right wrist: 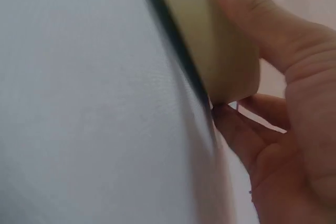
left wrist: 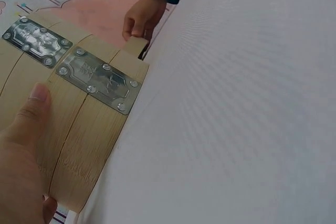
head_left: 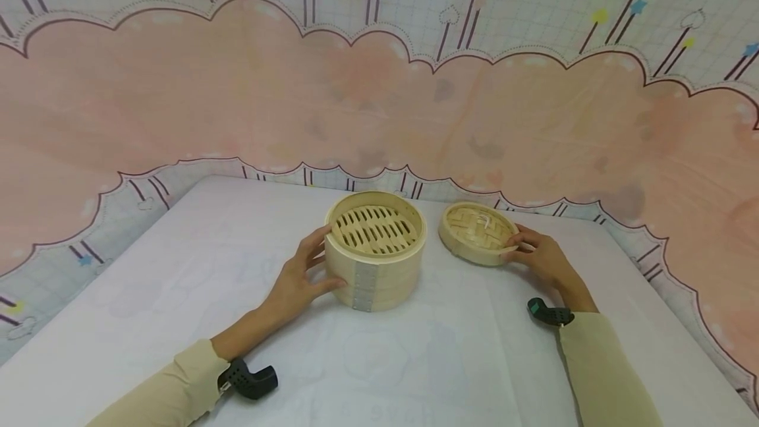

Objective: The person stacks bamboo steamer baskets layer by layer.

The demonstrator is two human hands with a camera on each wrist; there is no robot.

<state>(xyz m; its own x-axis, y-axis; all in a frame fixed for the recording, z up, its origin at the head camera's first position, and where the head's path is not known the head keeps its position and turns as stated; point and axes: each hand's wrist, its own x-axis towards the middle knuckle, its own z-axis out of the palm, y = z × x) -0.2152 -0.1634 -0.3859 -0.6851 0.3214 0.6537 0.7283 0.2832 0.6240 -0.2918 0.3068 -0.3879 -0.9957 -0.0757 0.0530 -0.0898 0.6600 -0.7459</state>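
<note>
A round bamboo steamer stands on the white table, its slatted rack facing up. Metal plates with rivets join its bands at the front. My left hand grips its left side, thumb at the front and fingers around toward the back; some fingertips are hidden behind it. To the right is the woven bamboo lid, with a small loop on top. My right hand pinches the lid's right rim between thumb and fingers. In the right wrist view, a dark gap shows under the rim of the lid.
A white cloth covers the table. Close behind the steamer and lid hangs a printed curtain with pink cloud shapes. Black wrist cameras sit at both sleeve cuffs.
</note>
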